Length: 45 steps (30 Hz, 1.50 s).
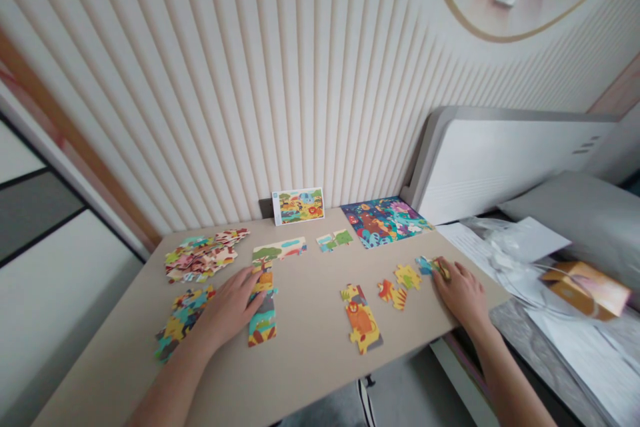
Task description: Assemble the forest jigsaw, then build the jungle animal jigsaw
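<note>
Strip points lengthwise near to far, left hand unclenched on it; right hand touches pieces, its grip I can't tell!

No text is readable; the small mark on the picture card seems too blurred

2 puzzle heaps lie left of the left hand; a picture card stands beyond it, rightward. A joined block lies left of the right hand.
</note>
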Each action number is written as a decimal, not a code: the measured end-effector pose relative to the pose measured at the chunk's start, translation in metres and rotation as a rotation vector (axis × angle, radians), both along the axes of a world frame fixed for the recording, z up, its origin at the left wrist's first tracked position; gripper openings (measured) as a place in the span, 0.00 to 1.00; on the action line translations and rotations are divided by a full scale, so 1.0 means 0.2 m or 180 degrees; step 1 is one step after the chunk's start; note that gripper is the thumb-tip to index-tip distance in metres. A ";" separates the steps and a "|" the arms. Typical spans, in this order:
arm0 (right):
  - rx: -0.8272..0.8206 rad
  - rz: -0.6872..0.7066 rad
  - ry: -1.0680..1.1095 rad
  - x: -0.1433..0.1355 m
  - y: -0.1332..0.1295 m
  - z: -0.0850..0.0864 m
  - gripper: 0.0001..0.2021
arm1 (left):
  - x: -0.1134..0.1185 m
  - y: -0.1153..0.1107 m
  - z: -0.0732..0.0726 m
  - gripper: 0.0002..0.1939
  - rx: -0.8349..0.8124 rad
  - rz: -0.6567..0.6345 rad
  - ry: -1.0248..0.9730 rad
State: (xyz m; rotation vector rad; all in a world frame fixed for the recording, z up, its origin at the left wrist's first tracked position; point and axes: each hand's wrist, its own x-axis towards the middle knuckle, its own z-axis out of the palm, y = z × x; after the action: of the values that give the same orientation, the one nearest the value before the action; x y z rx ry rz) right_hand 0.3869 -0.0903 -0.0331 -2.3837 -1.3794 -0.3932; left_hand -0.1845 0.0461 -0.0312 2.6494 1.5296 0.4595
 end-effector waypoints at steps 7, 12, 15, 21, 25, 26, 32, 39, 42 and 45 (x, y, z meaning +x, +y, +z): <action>0.0107 0.0053 0.0447 0.07 0.01 0.00 0.30 | 0.00 0.00 0.00 0.25 0.0038 -0.0015 -0.0076; 0.0177 0.0144 0.0592 0.08 0.02 0.00 0.30 | 0.00 0.00 0.01 0.25 0.0057 -0.0037 -0.0021; 0.0038 0.0166 0.0387 0.09 0.03 -0.02 0.27 | 0.01 -0.01 0.03 0.25 0.0042 -0.0028 -0.0009; -0.0221 0.0681 -0.0233 0.05 0.09 -0.02 0.21 | 0.02 -0.02 0.04 0.25 0.0029 -0.0031 -0.0078; -0.0371 0.0998 -0.0304 0.02 0.14 0.00 0.19 | 0.02 -0.02 0.04 0.25 0.0001 -0.0017 -0.0098; -0.0421 0.1060 -0.0275 0.02 0.15 0.00 0.19 | 0.02 -0.02 0.04 0.26 -0.0009 -0.0014 -0.0092; -0.0562 0.1386 -0.0028 0.09 0.20 -0.04 0.23 | 0.02 -0.03 0.05 0.26 -0.0075 0.0050 -0.0038; -0.0250 0.1519 0.0274 0.18 0.26 -0.02 0.24 | 0.02 -0.03 0.05 0.26 -0.0067 0.0027 -0.0058; -0.0202 0.1200 0.0015 0.16 0.24 0.03 0.23 | 0.02 -0.02 0.04 0.26 -0.0022 -0.0008 -0.0062; -0.0390 0.1031 -0.0299 0.09 0.19 0.06 0.19 | 0.02 -0.02 0.03 0.26 0.0013 -0.0005 -0.0023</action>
State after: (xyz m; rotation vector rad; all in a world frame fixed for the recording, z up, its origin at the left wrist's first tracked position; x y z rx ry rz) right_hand 0.4056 -0.0530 -0.0206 -2.2018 -1.8441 -0.3428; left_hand -0.1811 0.0427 -0.0248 2.6487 1.5260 0.4720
